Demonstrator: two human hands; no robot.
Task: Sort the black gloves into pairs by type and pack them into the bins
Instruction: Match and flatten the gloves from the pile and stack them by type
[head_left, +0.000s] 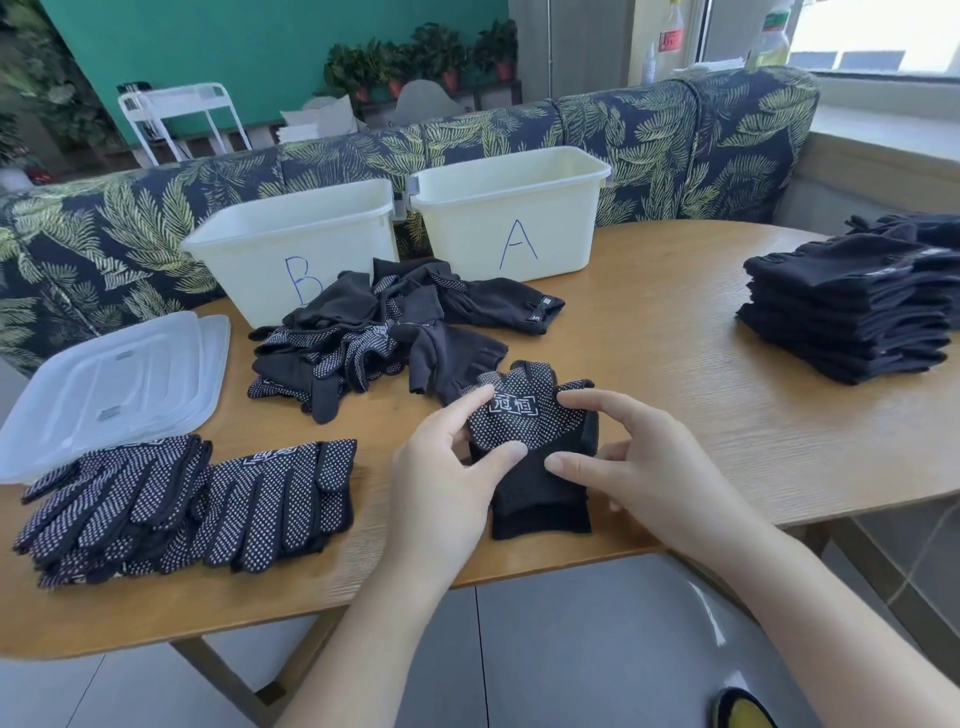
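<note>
Pinching from both sides, the left hand (447, 467) and the right hand (639, 462) hold a folded dotted glove (524, 415) just above the near edge of the wooden table (701, 364). The left index finger and thumb are curled onto the glove's left edge, index on the dotted top, thumb lower at the plain black cuff. The right hand mirrors this, index at the upper right edge, thumb pressed on the cuff; its remaining fingers curl loosely behind, and whether they touch the fabric is hard to say. The glove is soft black knit, its palm covered in small white grip dots with a printed white logo box (two characters), and it lies between the two hands, doubled over a second black layer beneath.

Left of it lies a flat stack of dotted gloves (192, 504), fingers pointing toward the table's near edge. Behind, a loose heap of mixed gloves (374, 332) sits in front of two cream plastic bins, bin B (291, 234) and bin A (514, 208), each marked in blue. Translucent lids (109, 384) rest at far left. A neat pile of plain black gloves (847, 312) stands well apart at right.
</note>
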